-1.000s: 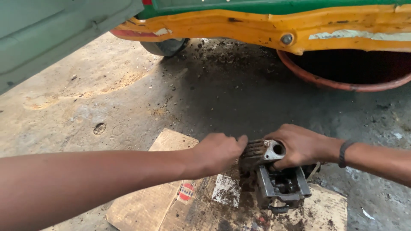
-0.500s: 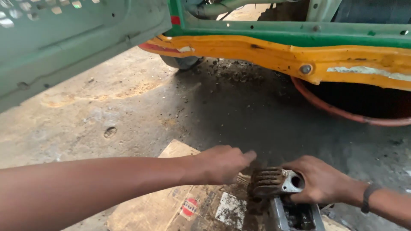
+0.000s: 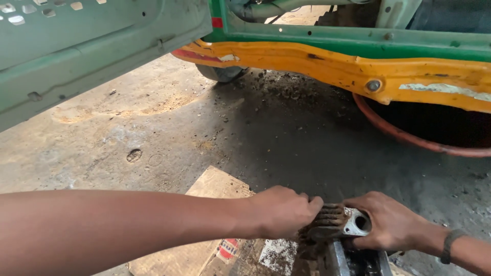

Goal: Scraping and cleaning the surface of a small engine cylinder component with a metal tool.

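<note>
A greasy finned engine cylinder (image 3: 332, 225) with a round metal port sits on a dark engine block (image 3: 358, 260) at the bottom edge of the head view. My left hand (image 3: 281, 212) is closed over the fins from the left side. My right hand (image 3: 394, 222) grips the cylinder's right end by the port, a dark band on its wrist. The engine rests on a flattened cardboard sheet (image 3: 215, 191) spread on the floor. The lower part of the engine is cut off by the frame.
An oil-stained concrete floor (image 3: 153, 133) stretches ahead. A green and yellow vehicle body (image 3: 358, 56) hangs low at the back, with a small wheel (image 3: 222, 74) under it. A round red-rimmed basin (image 3: 409, 138) sits at the right. A pale green panel (image 3: 76, 56) fills the upper left.
The view has tilted upward, so hands and engine sit lower in frame. My left hand, hovering open half a second ago, has closed onto the fins. My right hand keeps its grip.
</note>
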